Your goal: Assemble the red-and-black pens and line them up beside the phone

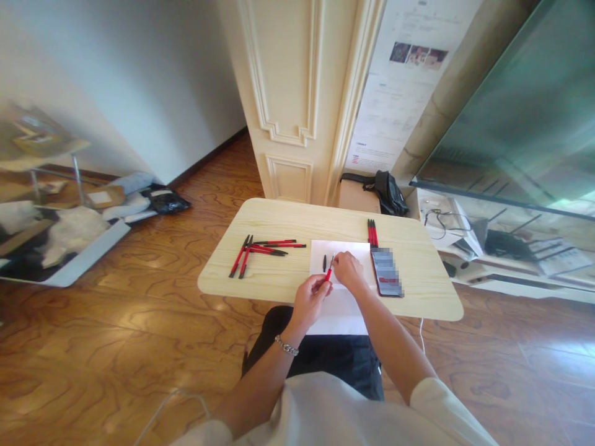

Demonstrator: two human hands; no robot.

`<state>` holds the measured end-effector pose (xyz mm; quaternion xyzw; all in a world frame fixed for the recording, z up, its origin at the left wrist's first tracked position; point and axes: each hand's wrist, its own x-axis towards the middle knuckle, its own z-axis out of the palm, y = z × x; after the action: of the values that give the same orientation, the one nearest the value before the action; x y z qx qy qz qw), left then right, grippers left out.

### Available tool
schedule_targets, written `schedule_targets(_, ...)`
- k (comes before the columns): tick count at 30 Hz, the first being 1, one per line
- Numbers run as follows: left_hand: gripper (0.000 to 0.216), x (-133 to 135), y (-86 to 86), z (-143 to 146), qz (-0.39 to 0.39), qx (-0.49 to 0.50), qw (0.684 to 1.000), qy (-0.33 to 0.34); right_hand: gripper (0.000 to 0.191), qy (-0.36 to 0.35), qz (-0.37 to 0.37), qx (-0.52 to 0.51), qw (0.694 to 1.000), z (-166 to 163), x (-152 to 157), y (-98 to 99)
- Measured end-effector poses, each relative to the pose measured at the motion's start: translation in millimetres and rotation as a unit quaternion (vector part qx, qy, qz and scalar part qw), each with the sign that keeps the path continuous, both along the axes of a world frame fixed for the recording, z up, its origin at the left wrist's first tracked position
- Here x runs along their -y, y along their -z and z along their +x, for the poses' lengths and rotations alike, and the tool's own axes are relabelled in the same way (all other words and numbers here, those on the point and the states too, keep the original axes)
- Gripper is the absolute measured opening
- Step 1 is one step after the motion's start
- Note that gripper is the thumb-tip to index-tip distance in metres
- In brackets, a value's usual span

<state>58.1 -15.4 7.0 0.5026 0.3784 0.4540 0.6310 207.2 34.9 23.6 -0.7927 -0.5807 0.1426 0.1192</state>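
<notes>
My left hand (312, 298) is closed around the red barrel of a pen (328, 275), held tilted over a white sheet of paper (344, 313). A thin refill (331, 262) sticks up out of the barrel. At its upper part, the fingers of my right hand (349, 270) are pinched together, partly hidden from view. Just left of the refill, a small black pen part (324, 263) lies on the paper. Several red and black pens (245, 257) lie loosely at the left, some crossing each other. A few more pens (372, 233) sit side by side at the right.
A phone (387, 272) with a blurred screen lies right of the paper on the pale wooden table (279, 217). Behind the table are a cream door panel (288, 74) and a black bag (389, 192). Parcels (125, 195) lie on the floor at left.
</notes>
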Motion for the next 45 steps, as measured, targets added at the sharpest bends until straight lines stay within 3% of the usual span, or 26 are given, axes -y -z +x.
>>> schedule_targets(3, 0.033, -1, -0.6, -1, -0.006, 0.007, 1.000, 0.005, 0.020, -0.007, 0.027, -0.023, 0.999, 2, 2, 1.1)
schedule_targets(6, 0.032, -1, -1.5, -1, -0.015, 0.015, 1.000, 0.012, 0.019, -0.007, 0.091, -0.169, 0.981, 12, 4, -0.7)
schedule_targets(12, 0.030, 1, -2.1, 4, -0.010, 0.016, 1.000, 0.016, 0.031, -0.007, 0.182, -0.481, 0.858, 23, 8, -24.2)
schedule_targets(15, 0.029, 2, -2.2, 7, 0.001, 0.005, 1.000, 0.016, 0.031, 0.011, 0.201, -0.552, 0.809, 19, 11, -35.7)
schedule_targets(19, 0.029, 3, -2.6, 6, 0.010, -0.002, 1.000, 0.013, 0.030, 0.023, 0.208, -0.596, 0.775, 14, 14, -40.9)
schedule_targets(30, 0.028, 3, -2.8, 5, 0.022, -0.020, 0.999, 0.021, 0.026, 0.038, 0.219, -0.614, 0.757, 8, 16, -46.4)
schedule_targets(40, 0.028, 3, -3.4, 5, 0.017, -0.026, 0.999, 0.018, 0.029, 0.021, 0.220, -0.568, 0.793, 9, 18, -41.7)
schedule_targets(45, 0.028, 3, -3.7, 5, 0.013, -0.023, 0.999, 0.022, 0.027, -0.003, 0.202, -0.517, 0.832, 10, 20, -36.6)
